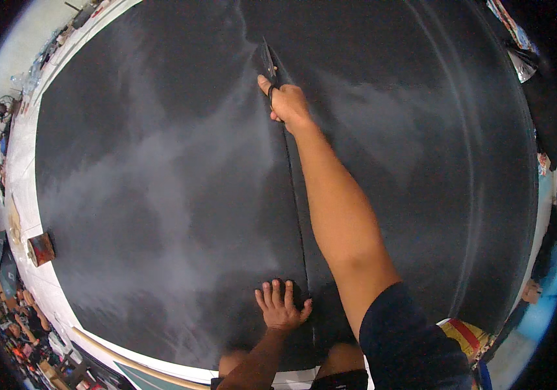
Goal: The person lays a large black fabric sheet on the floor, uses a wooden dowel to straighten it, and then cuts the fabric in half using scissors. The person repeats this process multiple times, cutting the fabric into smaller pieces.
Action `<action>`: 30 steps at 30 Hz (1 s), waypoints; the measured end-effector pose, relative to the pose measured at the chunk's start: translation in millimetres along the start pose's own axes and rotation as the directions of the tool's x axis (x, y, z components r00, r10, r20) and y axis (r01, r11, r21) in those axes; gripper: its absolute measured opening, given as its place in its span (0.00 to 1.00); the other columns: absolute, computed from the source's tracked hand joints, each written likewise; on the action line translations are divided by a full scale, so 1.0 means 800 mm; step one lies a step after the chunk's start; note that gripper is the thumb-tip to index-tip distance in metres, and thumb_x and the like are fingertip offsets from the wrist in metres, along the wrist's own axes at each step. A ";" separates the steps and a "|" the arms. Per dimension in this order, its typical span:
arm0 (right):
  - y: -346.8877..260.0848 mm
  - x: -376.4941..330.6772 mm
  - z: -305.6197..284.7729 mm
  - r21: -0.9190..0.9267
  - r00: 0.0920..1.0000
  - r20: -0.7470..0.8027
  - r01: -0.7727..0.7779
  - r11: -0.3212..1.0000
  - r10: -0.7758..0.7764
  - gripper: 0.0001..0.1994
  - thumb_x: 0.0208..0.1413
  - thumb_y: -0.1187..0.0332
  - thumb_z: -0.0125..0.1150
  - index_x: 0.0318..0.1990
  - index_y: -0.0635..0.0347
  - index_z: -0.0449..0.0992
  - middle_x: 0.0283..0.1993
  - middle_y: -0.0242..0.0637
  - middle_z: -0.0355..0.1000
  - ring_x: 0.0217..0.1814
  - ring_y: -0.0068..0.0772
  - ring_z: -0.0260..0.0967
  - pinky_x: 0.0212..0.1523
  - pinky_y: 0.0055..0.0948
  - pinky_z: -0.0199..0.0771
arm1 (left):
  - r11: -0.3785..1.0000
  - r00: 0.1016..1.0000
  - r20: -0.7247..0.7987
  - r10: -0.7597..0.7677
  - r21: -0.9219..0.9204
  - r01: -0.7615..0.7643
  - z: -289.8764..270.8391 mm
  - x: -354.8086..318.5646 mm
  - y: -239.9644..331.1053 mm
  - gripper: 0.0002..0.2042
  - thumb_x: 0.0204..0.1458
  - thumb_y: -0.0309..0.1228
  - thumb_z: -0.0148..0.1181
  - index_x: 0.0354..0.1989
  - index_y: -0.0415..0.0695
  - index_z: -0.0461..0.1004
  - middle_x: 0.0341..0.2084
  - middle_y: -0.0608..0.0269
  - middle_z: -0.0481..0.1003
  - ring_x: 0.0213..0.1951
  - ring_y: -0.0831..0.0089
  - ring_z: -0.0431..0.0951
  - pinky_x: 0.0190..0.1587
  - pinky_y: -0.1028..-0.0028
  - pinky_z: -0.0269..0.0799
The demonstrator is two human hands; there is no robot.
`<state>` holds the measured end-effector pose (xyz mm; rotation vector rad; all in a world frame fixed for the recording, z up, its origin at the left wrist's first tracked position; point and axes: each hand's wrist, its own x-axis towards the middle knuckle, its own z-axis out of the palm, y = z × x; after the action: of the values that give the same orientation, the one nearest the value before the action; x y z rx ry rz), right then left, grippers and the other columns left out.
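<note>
A large sheet of black fabric (161,195) lies spread over a white surface. Far ahead, my right hand (289,106) is closed around the handles of a pair of dark scissors (268,60), whose blades point away from me at the cloth. From the scissors a straight slit runs back through the fabric toward me, passing just right of my left hand (283,310). That hand rests flat on the near part of the cloth with its fingers spread, holding nothing. Faint ripples show in the fabric around the blades.
A small brown box-like block (42,249) sits at the left edge of the white table (31,195). Beyond that edge are a fan (0,110) and cluttered goods. A yellow and red bag (466,338) lies at the lower right. My knees are at the near edge.
</note>
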<state>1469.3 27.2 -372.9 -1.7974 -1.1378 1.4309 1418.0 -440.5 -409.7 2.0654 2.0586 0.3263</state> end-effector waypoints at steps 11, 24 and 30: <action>0.004 0.013 0.004 0.044 0.998 0.034 0.049 0.998 -0.051 0.29 0.53 0.39 0.61 0.23 0.59 0.68 0.18 0.33 0.65 0.16 0.26 0.63 0.19 0.27 0.63 | 0.957 0.909 -0.371 -0.189 -0.275 0.087 -0.058 0.443 -0.068 0.21 0.52 0.38 0.60 0.52 0.41 0.71 0.53 0.44 0.67 0.57 0.46 0.64 0.59 0.49 0.57; 0.015 0.007 -0.006 0.268 0.985 0.163 -0.090 0.959 0.047 0.26 0.56 0.41 0.59 0.26 0.57 0.68 0.16 0.27 0.60 0.15 0.21 0.58 0.18 0.23 0.59 | 0.986 0.971 -0.183 -0.154 0.032 0.163 -0.028 0.589 -0.091 0.29 0.57 0.47 0.50 0.67 0.52 0.60 0.69 0.49 0.53 0.70 0.46 0.48 0.69 0.46 0.38; -0.025 0.048 0.006 0.303 0.985 0.162 -0.104 0.947 0.056 0.25 0.55 0.43 0.61 0.27 0.60 0.70 0.16 0.27 0.60 0.14 0.21 0.57 0.17 0.23 0.57 | 0.982 0.975 -0.129 -0.180 0.041 0.187 -0.034 0.573 -0.096 0.30 0.55 0.45 0.52 0.67 0.51 0.60 0.68 0.47 0.53 0.70 0.45 0.48 0.69 0.45 0.38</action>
<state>1461.6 70.2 -375.6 -1.5502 -0.8589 1.7134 1337.7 17.9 -401.7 1.9081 2.3353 0.3819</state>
